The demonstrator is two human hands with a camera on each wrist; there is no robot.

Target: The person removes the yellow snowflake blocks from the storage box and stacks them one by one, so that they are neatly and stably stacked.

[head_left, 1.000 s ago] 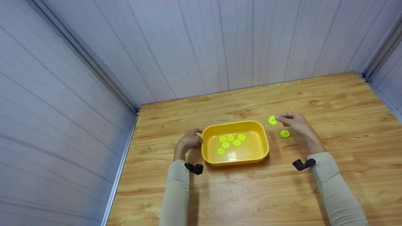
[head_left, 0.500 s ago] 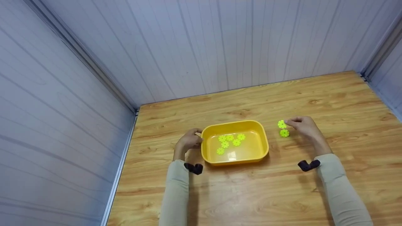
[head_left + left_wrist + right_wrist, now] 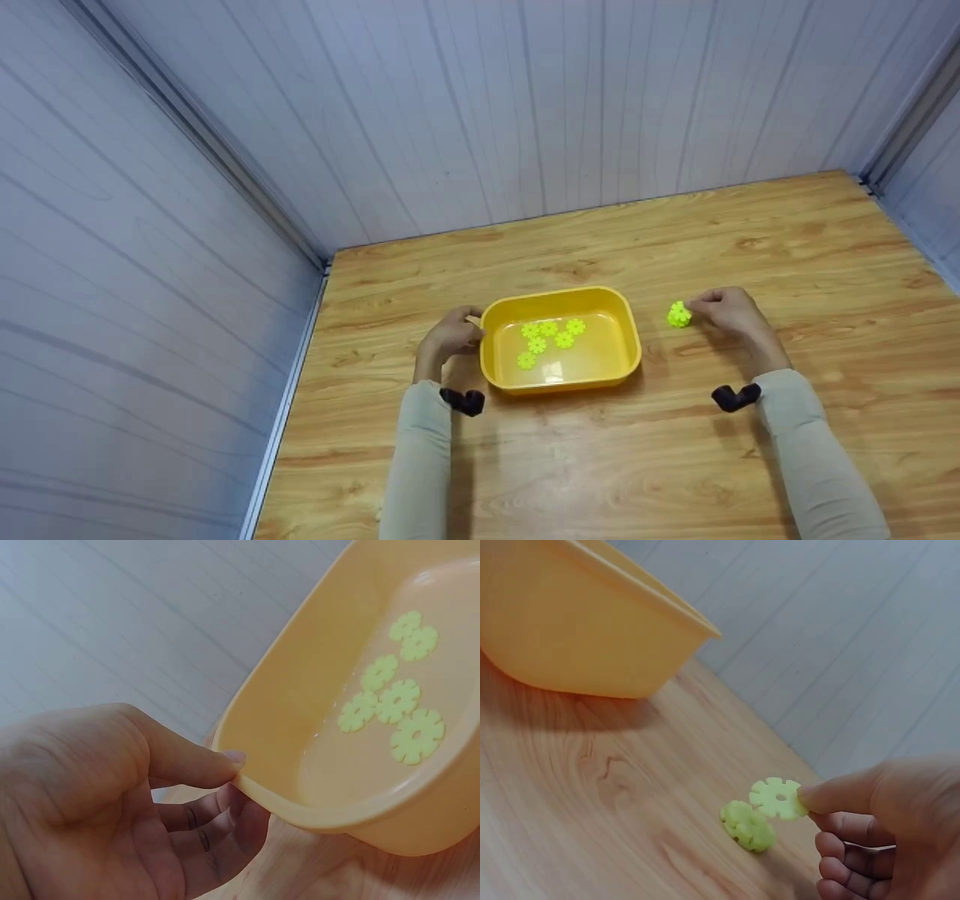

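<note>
A yellow plastic basin stands on the wooden table. My left hand grips its left end, thumb over the rim and fingers curled below. Inside, several neon-yellow notched discs lie flat on the bottom. To the right of the basin, my right hand pinches one notched disc with a central hole between thumb and index finger. Its edge is right by a small stack of similar discs on the table. The other right fingers are curled in, holding nothing.
The wooden table extends around the basin on all sides. Pale panelled walls rise behind it and along the left. A dark wrist mount sits on each sleeve.
My right hand has moved right and toward me with the pinched disc, bringing it from beside the basin down to the stack. The left hand and basin have stayed almost still.
</note>
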